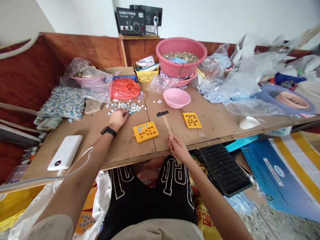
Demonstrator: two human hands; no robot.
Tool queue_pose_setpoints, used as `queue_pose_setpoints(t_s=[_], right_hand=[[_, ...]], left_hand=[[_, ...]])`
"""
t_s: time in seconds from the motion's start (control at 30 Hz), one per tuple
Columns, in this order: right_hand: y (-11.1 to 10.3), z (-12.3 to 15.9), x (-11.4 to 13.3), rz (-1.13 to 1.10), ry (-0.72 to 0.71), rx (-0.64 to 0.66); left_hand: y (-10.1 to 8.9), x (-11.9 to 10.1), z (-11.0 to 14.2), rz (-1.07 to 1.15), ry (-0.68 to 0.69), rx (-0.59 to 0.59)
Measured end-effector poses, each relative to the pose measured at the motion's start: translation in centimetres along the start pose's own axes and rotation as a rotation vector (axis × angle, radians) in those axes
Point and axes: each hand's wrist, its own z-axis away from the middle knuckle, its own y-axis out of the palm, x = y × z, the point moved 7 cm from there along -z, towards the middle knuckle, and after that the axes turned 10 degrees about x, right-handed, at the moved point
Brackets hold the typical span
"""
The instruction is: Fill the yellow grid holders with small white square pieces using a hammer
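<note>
My right hand (178,148) grips the wooden handle of a small hammer (166,124), whose dark metal head (162,113) points away from me above the wooden tabletop. My left hand (118,119) rests at the edge of a scattered pile of small white-and-blue square pieces (127,107), fingertips touching them. Whether those fingers pinch a piece is hidden. Between my hands lies a yellow grid mould (145,131) with several blue-and-white pieces in its holes. A smaller yellow grid mould (192,120) lies to the right of the hammer.
A pink basin of mixed small pieces (181,50) stands at the back, with an empty pink bowl (176,98) in front. Plastic bags crowd both sides of the table. A white power bank (65,152) lies at front left. A black plastic rack (222,168) sits below the right table edge.
</note>
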Motion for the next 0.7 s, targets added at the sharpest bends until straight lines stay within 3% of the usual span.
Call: queue_pose_setpoints(t_s=[0.17,0.3,0.4,0.57,0.7], right_hand=[[-0.1,0.1,0.3,-0.022,0.018,0.028],[0.0,0.2,0.4,-0.038,0.010,0.033],[0.0,0.3,0.4,-0.032,0.011,0.022],[-0.2,0.4,0.4,-0.011,0.016,0.027],[-0.3,0.7,0.3,0.025,0.028,0.037]], left_hand=[[-1.2,-4.2,3.7,0.240,0.038,-0.080],[-0.2,-9.8,7.6,0.267,0.158,0.042],[1.2,-12.6,9.3,0.219,0.226,0.067],[3.0,-14.1,9.8,0.159,0.213,0.043],[3.1,-14.8,10.2,0.169,0.271,0.085]])
